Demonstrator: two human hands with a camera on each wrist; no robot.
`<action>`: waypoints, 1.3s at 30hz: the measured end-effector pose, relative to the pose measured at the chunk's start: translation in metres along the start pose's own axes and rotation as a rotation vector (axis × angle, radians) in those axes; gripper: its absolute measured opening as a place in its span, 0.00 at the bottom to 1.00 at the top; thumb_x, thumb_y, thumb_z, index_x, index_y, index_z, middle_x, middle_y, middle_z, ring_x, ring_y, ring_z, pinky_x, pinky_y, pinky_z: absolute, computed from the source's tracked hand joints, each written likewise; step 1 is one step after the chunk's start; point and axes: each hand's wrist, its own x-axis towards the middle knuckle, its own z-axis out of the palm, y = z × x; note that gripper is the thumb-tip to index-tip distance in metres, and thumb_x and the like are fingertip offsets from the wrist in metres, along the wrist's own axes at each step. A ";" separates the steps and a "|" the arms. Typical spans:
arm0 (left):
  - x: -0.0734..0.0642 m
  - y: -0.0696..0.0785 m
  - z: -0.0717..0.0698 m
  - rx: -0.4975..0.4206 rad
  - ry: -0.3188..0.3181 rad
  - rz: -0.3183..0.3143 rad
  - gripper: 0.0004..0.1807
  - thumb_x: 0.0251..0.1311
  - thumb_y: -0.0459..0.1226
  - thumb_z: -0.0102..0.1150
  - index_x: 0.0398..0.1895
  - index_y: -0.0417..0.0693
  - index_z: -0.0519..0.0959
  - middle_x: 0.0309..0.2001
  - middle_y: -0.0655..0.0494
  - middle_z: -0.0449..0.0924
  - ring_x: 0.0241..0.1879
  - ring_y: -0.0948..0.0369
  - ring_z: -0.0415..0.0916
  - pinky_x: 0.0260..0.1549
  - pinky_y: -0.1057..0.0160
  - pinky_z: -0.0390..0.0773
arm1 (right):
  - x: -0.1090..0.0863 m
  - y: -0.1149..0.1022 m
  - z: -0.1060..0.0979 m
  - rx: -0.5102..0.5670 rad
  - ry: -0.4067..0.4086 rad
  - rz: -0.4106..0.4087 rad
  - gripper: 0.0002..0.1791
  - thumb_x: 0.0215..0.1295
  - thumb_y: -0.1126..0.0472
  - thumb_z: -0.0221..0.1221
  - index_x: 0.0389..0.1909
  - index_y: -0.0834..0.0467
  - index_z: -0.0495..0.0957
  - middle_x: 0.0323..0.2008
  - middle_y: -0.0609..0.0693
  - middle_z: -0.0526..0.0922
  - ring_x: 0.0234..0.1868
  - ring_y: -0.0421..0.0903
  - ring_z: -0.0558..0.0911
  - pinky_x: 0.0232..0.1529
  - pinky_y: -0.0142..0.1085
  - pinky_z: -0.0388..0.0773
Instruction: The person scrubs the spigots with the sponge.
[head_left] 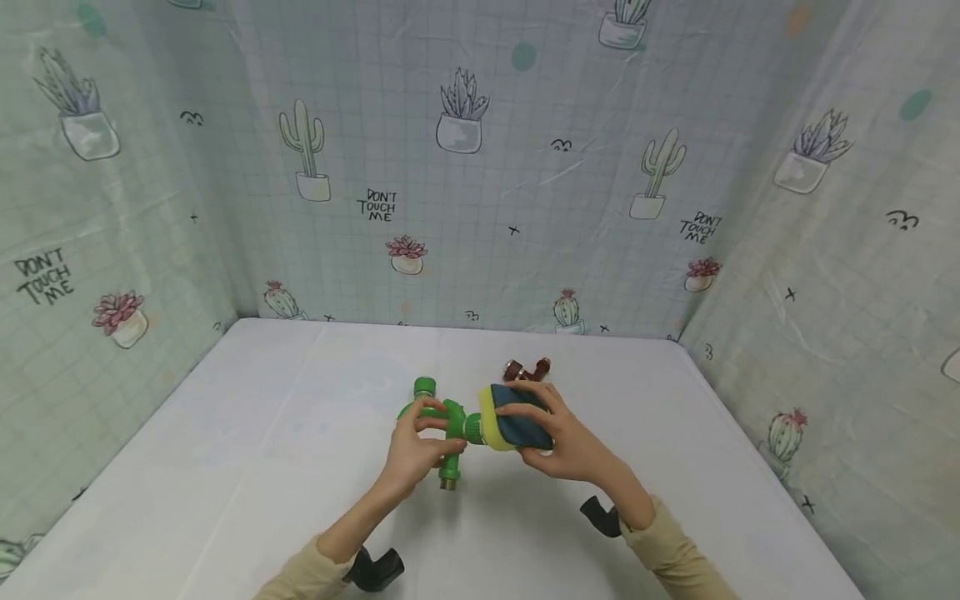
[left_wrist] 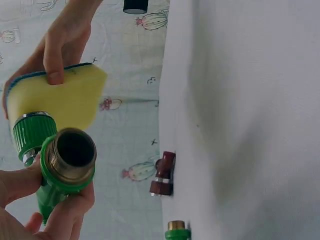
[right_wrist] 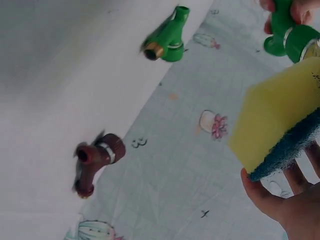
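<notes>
My left hand (head_left: 411, 448) grips a green tap (head_left: 454, 417) with a brass threaded end (left_wrist: 75, 155), raised above the table. A ribbed green collar (left_wrist: 34, 132) on the tap points right, toward a sponge. My right hand (head_left: 566, 433) holds that sponge (head_left: 523, 418), fingers on its dark blue scouring side and thumb at its lower edge. The sponge's yellow face (left_wrist: 75, 97) meets the collar in the head view. A second green tap (right_wrist: 167, 40) lies on the table behind the left hand, partly hidden by it in the head view.
Beyond the right hand, a dark brown tap (right_wrist: 97, 157) lies on the white table (head_left: 262, 433). Black curved pieces (head_left: 378, 571) show beside both forearms. A curtain (head_left: 510, 192) printed with cacti rises at the back and both sides.
</notes>
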 end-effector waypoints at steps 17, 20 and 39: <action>-0.003 0.000 0.006 0.275 0.183 0.540 0.36 0.38 0.14 0.59 0.55 0.45 0.69 0.40 0.43 0.72 0.31 0.52 0.79 0.26 0.69 0.81 | 0.011 -0.011 -0.018 -0.062 -0.148 0.146 0.30 0.52 0.60 0.57 0.56 0.35 0.66 0.60 0.48 0.65 0.57 0.50 0.66 0.45 0.46 0.69; -0.009 0.013 0.006 0.264 0.216 0.546 0.34 0.36 0.13 0.59 0.52 0.38 0.70 0.40 0.40 0.72 0.30 0.49 0.79 0.25 0.66 0.81 | 0.004 -0.004 -0.022 -0.057 -0.151 0.213 0.30 0.51 0.61 0.58 0.55 0.36 0.68 0.59 0.47 0.66 0.56 0.47 0.65 0.44 0.45 0.69; 0.003 -0.009 0.004 -0.057 0.176 0.337 0.34 0.39 0.17 0.60 0.54 0.49 0.69 0.40 0.39 0.74 0.33 0.51 0.81 0.29 0.64 0.82 | 0.003 -0.009 -0.024 0.239 -0.134 0.128 0.32 0.54 0.62 0.58 0.60 0.45 0.60 0.59 0.49 0.65 0.56 0.49 0.68 0.45 0.43 0.75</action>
